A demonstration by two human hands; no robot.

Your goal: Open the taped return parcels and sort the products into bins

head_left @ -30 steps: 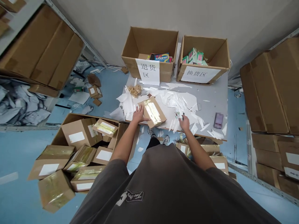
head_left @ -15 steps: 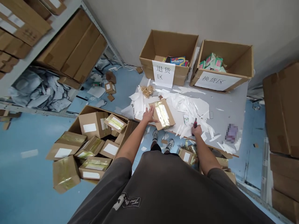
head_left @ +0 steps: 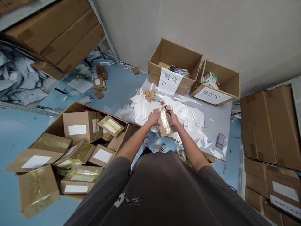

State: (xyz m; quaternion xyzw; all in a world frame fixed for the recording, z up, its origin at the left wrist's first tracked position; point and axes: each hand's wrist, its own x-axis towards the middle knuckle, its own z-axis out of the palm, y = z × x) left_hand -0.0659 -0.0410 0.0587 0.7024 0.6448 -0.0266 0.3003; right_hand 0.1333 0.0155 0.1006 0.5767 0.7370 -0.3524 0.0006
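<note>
A taped cardboard box (head_left: pixel 164 125) with shiny yellowish tape along its top lies at the near edge of the table. My left hand (head_left: pixel 154 117) grips its left side, the fingers at the far edge and the thumb on the near part. My right hand (head_left: pixel 173 118) is closed round a red and black utility knife (head_left: pixel 167 111), which is over the top of the box near the tape. The blade is too small to make out. Torn white paper scraps (head_left: pixel 191 114) lie around the box, and a clump of brown packing paper (head_left: pixel 150 94) sits behind it.
Two open cartons with paper signs, a left carton (head_left: pixel 154 67) and a right carton (head_left: pixel 229 83), stand at the table's back. A large carton (head_left: pixel 77 106) of taped boxes is at my left. Stacked cartons (head_left: pixel 270 125) rise at the right; a shelf (head_left: pixel 101 22) stands at the left.
My right hand has moved left with the utility knife, from the paper scraps to the top of the box. My left hand stays on the box. The view has shifted.
</note>
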